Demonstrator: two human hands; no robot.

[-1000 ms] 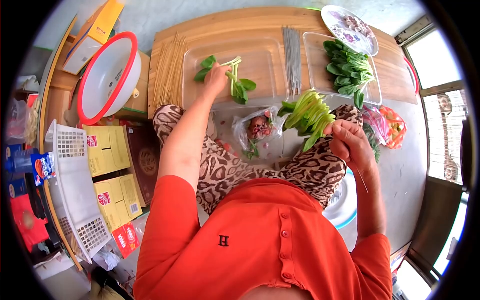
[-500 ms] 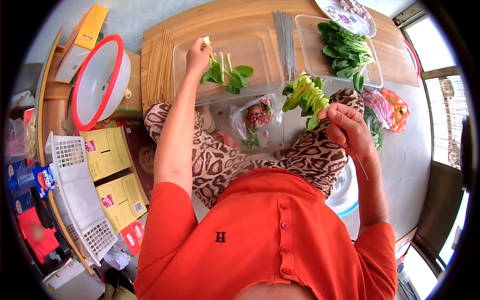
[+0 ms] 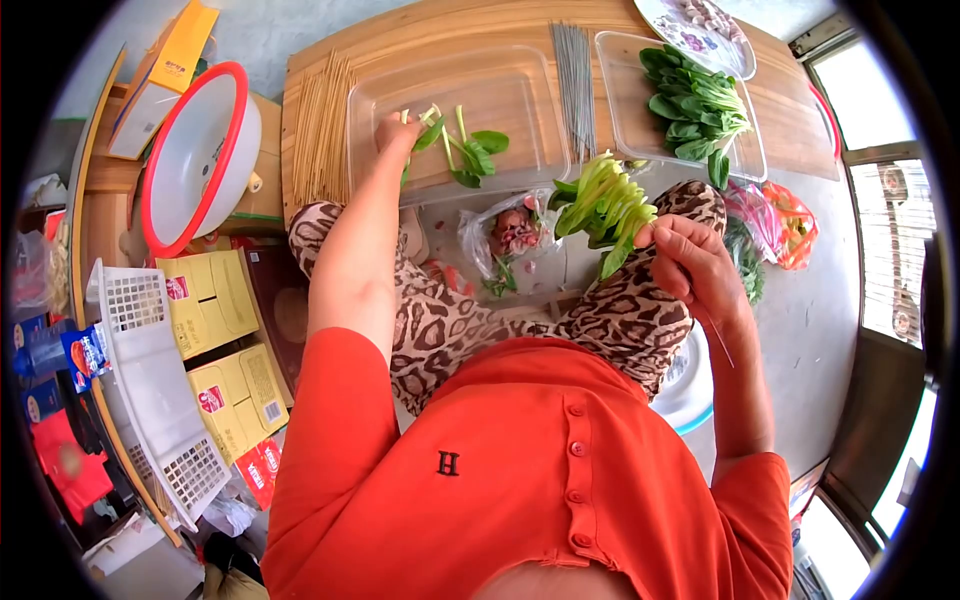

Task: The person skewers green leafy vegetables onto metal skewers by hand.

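Observation:
My right hand [image 3: 697, 264] is closed around a thin metal skewer [image 3: 722, 345], whose bare end pokes out below the palm. Folded leafy greens [image 3: 604, 208] are threaded in a row on it, just beyond my fingertips. My left hand [image 3: 396, 134] is over the left clear plastic tray [image 3: 545, 120], fingers curled around a leafy green stalk [image 3: 405, 116]; part of the grip is hidden by the hand. Beside it in the tray lie a few loose green stalks with leaves [image 3: 478, 152].
Bamboo skewers [image 3: 322, 130] and metal skewers [image 3: 573, 95] flank the tray on the wooden table. Another clear tray [image 3: 618, 120] holds a pile of greens [image 3: 692, 105]. A patterned plate [image 3: 700, 40] is behind it. A plastic bag [image 3: 512, 235] sits below the table edge; a red-rimmed basin [image 3: 240, 130] stands left.
My left hand has lowered toward the tray, its stalk coming down with it. My right hand stays nearly in place; the threaded greens have shifted slightly left.

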